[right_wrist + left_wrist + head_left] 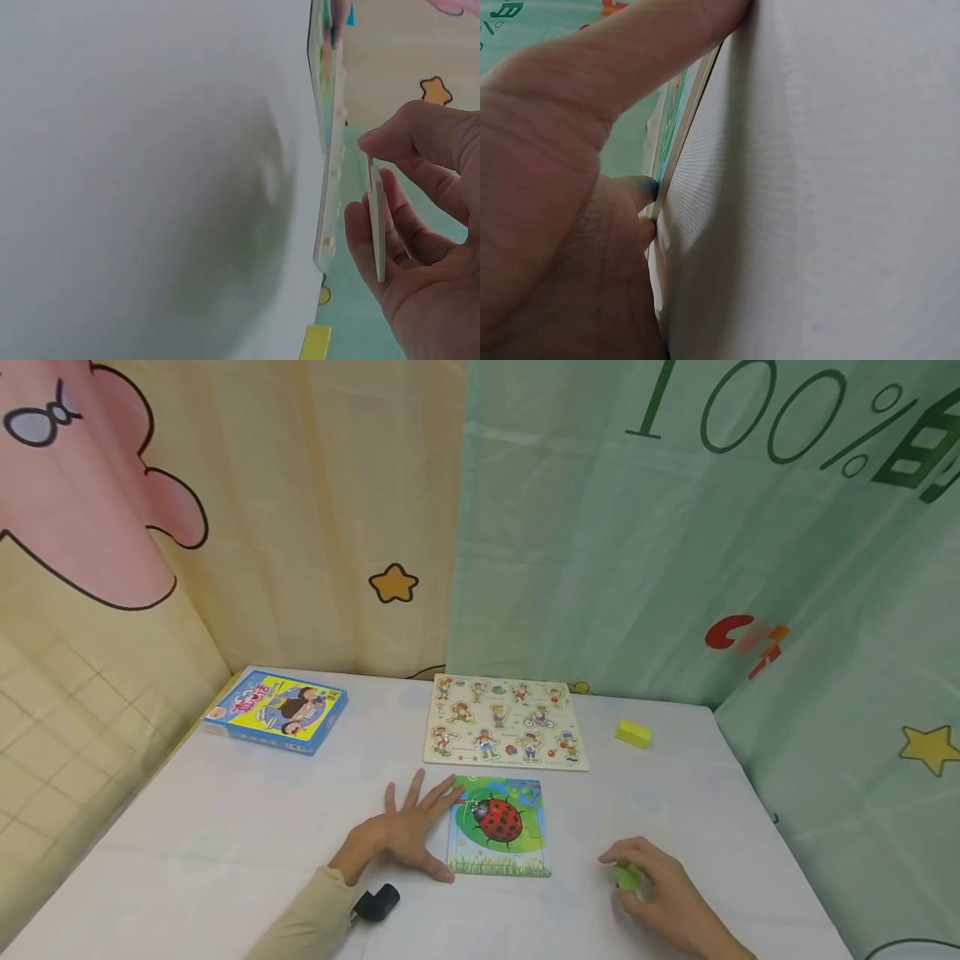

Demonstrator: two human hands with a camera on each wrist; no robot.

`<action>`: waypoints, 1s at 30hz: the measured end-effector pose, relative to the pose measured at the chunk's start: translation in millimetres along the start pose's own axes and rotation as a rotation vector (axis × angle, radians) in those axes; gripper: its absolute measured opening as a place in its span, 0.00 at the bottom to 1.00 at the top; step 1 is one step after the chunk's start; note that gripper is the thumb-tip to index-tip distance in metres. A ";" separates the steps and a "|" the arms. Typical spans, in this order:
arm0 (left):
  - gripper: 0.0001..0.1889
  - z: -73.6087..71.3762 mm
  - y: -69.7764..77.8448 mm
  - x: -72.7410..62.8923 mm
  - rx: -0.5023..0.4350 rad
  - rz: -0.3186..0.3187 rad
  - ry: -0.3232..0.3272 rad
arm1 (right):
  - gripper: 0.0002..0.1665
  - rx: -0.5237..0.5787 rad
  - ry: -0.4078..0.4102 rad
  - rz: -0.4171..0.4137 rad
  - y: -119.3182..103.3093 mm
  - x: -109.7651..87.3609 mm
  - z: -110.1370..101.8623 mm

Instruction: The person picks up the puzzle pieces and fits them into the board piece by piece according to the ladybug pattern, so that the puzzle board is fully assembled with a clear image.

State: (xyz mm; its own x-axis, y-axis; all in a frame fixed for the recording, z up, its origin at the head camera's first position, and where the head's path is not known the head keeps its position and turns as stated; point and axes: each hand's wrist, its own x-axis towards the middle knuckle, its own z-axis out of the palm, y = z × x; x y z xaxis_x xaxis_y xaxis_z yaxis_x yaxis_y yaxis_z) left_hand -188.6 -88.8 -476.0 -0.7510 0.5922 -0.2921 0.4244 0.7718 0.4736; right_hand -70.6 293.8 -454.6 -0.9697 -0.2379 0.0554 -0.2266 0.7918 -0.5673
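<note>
A square ladybug puzzle (498, 822) lies flat on the table. My left hand (412, 831) is spread at its left side, with fingertips touching the edge and the thumb near the lower left corner. To the right of the puzzle, my right hand (660, 885) holds a small green puzzle piece (627, 878) above the table. In the right wrist view this thin, flat piece (376, 217) appears edge-on between thumb and fingers. The face of the piece is largely hidden by the hand.
Behind the puzzle lies a wooden peg board (506, 718) with pictures of children. A blue and yellow box (277, 710) sits at the back left. At the back right is a yellow block (633, 733). Printed curtains (555, 543) hang behind the white table (247, 827).
</note>
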 end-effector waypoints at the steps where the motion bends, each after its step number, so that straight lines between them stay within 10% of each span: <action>1: 0.66 -0.3 0.3 0.4 0.000 0.003 0.004 | 0.26 -0.002 0.021 -0.034 -4.2 6.3 3.1; 15: 0.66 0.5 1.0 2.7 0.007 0.006 0.012 | 0.23 0.123 -0.178 -0.305 -46.8 80.0 47.9; 30: 0.66 0.5 2.0 2.0 0.025 -0.021 0.010 | 0.25 0.032 -0.253 -0.371 -48.4 90.4 56.3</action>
State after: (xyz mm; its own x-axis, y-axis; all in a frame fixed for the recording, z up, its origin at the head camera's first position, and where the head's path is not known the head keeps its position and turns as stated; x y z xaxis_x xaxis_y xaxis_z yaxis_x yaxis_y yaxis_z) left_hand -189.0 -86.0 -476.1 -0.7648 0.5733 -0.2940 0.4205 0.7898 0.4465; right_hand -142.2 202.3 -468.5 -0.7698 -0.6355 0.0597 -0.5479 0.6099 -0.5726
